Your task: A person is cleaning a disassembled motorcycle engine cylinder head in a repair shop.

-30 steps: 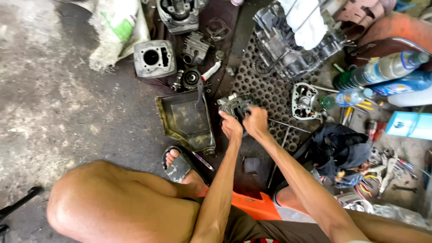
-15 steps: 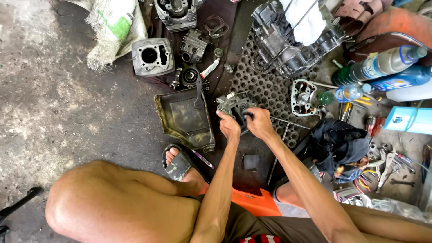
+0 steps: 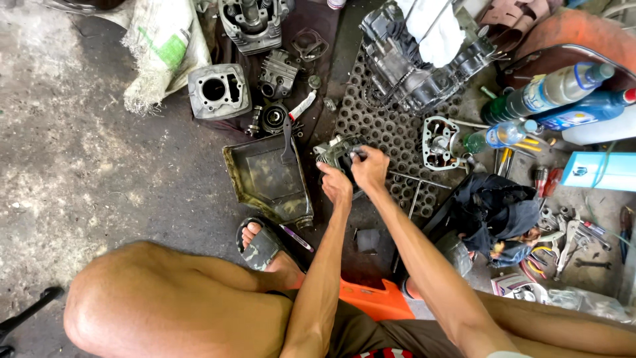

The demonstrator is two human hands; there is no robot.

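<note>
Seemingly both hands, left hand (image 3: 336,185) and right hand (image 3: 369,169), clasp engine part (image 3: 334,150) beside oil tray (image 3: 268,176).

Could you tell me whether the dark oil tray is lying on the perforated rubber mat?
No, the tray lies on bare concrete, left of the mat.

The small grey metal engine part (image 3: 336,151) looks dull and greasy, held by both bare hands. At ten o'clock from it, the square grey metal cylinder block (image 3: 213,91) is matt and rough. The dark flat metal tray (image 3: 268,177) at nine o'clock is grimy, with a wet shine. The black rubber mat with round holes (image 3: 387,129) at two o'clock looks bumpy. The white cloth rag (image 3: 434,33) at one o'clock is soft. The blue plastic bottles (image 3: 563,99) at three o'clock are smooth and glossy. The grey concrete floor (image 3: 86,172) is rough.
</note>
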